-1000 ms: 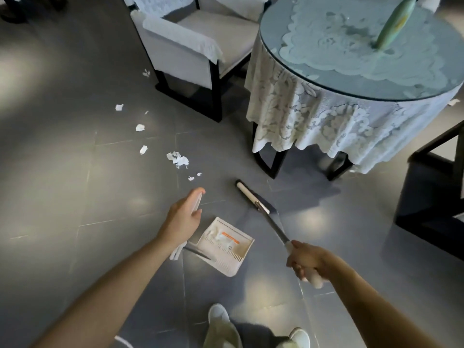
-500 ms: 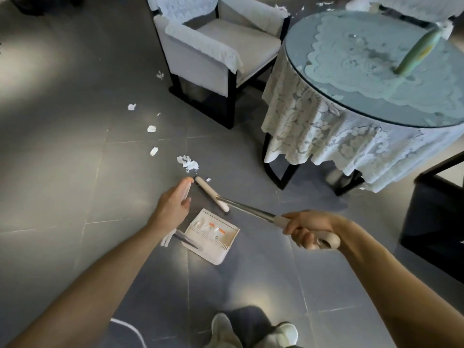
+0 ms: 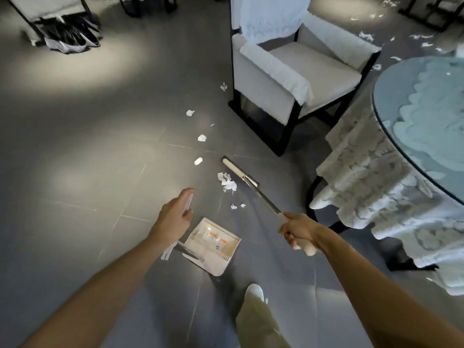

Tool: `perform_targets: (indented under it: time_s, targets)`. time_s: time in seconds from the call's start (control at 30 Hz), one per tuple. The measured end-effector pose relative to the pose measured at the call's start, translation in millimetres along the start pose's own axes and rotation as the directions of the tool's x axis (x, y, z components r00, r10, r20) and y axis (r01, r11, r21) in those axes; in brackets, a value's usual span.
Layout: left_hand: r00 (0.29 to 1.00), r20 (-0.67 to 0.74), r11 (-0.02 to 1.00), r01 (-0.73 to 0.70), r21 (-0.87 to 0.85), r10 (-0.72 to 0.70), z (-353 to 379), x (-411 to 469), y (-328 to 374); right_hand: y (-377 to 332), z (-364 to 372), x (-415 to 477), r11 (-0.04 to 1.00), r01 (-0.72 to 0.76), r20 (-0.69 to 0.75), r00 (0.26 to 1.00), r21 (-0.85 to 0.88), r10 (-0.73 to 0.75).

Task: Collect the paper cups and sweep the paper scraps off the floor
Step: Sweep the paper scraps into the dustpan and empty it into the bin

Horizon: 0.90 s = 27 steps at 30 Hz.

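Note:
A pile of white paper scraps lies on the grey tile floor, with single scraps trailing away toward the armchair and two small bits nearer me. My right hand grips the broom's handle. The white broom head rests on the floor just right of the pile. A white dustpan sits on the floor below the pile, holding some debris. My left hand grips its long upright handle. No paper cups are in view.
A white armchair stands behind the scraps. A round glass-topped table with a lace cloth fills the right side. More scraps lie beyond it. A frame with dark bags stands far left. My shoe is below the dustpan.
The broom head has swung away from the dustpan to the far right side of the scrap pile. My view has lifted, showing more of the armchair and floor.

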<state>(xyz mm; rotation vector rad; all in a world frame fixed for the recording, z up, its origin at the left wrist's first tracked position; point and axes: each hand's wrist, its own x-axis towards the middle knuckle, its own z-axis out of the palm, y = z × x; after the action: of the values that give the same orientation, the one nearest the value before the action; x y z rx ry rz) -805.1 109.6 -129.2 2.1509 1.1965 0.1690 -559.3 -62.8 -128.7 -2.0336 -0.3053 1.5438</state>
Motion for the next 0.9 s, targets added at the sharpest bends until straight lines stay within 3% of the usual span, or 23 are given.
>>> perform_targets:
  time_s: [0.17,0.47,0.8,0.9]
  targets:
    - [0.987,-0.052,0.989,0.148,-0.026,-0.149,-2.4,50.0,8.1,-58.7,-30.6,60.3,0.994,0.000,0.012,1.000,-0.109,0.001]
    - [0.969,-0.081,0.969,0.225,-0.105,-0.234,-4.8,115.6,12.7,-102.5,-55.5,120.8,0.960,-0.034,0.103,0.993,-0.279,0.065]
    - [0.976,-0.105,0.981,0.182,-0.067,-0.189,-1.5,147.7,21.6,-122.1,-58.2,95.5,0.858,-0.239,0.236,0.897,-0.454,0.374]
    - [0.982,-0.110,0.987,0.149,-0.053,-0.154,-4.1,149.0,20.6,-127.9,-61.0,79.4,0.865,-0.325,0.272,0.855,-0.383,0.442]
